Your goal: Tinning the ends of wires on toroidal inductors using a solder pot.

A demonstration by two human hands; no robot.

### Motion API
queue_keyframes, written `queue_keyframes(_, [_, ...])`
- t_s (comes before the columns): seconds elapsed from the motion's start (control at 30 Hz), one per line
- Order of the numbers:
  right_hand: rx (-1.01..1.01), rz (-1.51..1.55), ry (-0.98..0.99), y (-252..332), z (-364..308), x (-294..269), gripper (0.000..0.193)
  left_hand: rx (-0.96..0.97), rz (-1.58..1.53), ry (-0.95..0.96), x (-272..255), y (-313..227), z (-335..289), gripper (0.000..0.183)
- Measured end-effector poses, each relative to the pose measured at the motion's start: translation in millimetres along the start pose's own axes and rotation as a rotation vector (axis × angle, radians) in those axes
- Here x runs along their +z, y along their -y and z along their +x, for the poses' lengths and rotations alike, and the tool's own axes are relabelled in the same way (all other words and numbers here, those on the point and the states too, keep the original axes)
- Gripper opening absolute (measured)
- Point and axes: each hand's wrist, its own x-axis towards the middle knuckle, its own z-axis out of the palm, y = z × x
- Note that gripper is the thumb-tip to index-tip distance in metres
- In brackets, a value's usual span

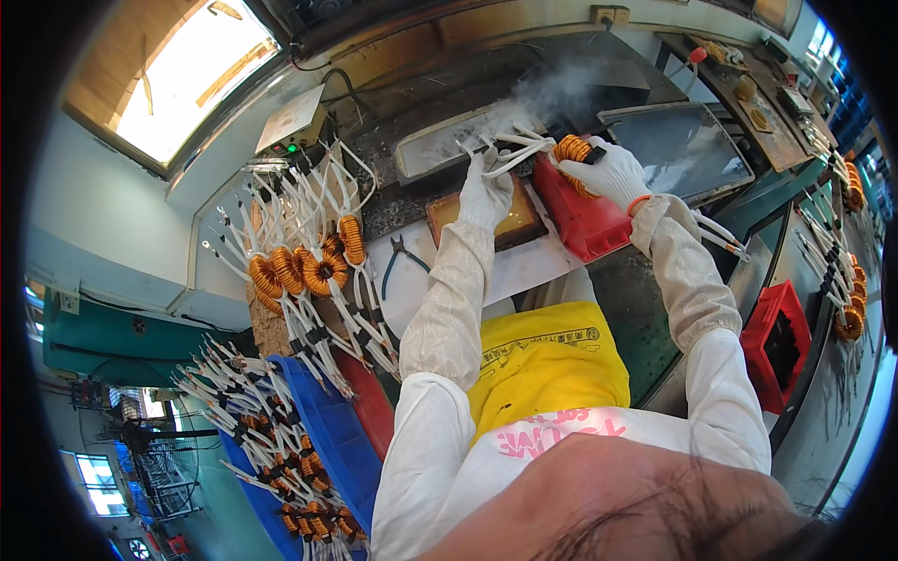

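My right hand (615,176), in a white glove, grips a toroidal coil (572,150) wound with orange-copper wire. White-sleeved leads (520,152) run from the coil toward the left. The gloved fingers of my left hand (487,194) are closed around these leads. Their tips are over a rectangular grey-surfaced metal bath (426,152), and smoke rises around them; whether they touch its surface cannot be made out. A shallow tray of amber liquid (517,224) lies under my left wrist. Below my right hand stands a red plastic bin (587,224).
Cutting pliers (399,264) lie on white paper left of my forearm. Several coils with leads (323,269) are heaped on the left, more in a blue crate (332,425). A control box (292,122) with a green light stands behind. A framed dark panel (687,154) lies at right.
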Motion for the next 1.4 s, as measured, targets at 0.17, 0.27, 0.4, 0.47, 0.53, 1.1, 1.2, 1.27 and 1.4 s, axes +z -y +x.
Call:
queue_keyframes(0.17, [0.014, 0.031, -0.018, -6.7, -11.4, 0.8, 0.070, 0.007, 0.035, 0.007, 6.7, 2.3, -6.7, 0.029])
queue_keyframes(0.27, [-0.002, 0.031, -0.036, -13.9, -19.4, -1.1, 0.070, -0.008, 0.050, 0.048, 12.6, 5.6, -12.6, 0.029])
queue_keyframes(0.4, [0.014, 0.045, -0.066, -15.0, -37.4, -4.0, 0.069, 0.005, 0.057, 0.013, 22.0, 10.5, -21.3, 0.029])
queue_keyframes(0.47, [0.057, 0.047, -0.105, -18.6, -41.9, -2.6, 0.068, -0.015, 0.049, 0.014, 26.8, 12.9, -24.0, 0.029])
queue_keyframes(0.53, [0.083, 0.067, -0.085, -20.1, -43.6, -0.2, 0.065, -0.011, 0.063, 0.031, 26.3, 12.5, -25.8, 0.029])
queue_keyframes(1.1, [-0.060, 0.498, -0.371, -47.9, -69.1, 49.2, 0.054, -0.029, 0.148, 0.105, 48.7, 10.9, -53.3, 0.036])
queue_keyframes(1.2, [-0.237, 0.748, -0.545, -47.1, -70.9, 66.3, 0.050, -0.021, 0.158, 0.147, 50.9, 8.8, -57.2, 0.052])
queue_keyframes(1.27, [-0.203, 0.874, -0.542, -40.9, -75.0, 71.9, 0.046, 0.003, 0.131, 0.033, 51.5, 13.5, -63.2, 0.056])
queue_keyframes(1.4, [0.121, 1.335, -0.269, -5.5, -82.2, 61.8, 0.039, -0.004, 0.171, 0.007, 26.1, 20.2, -67.5, 0.056])
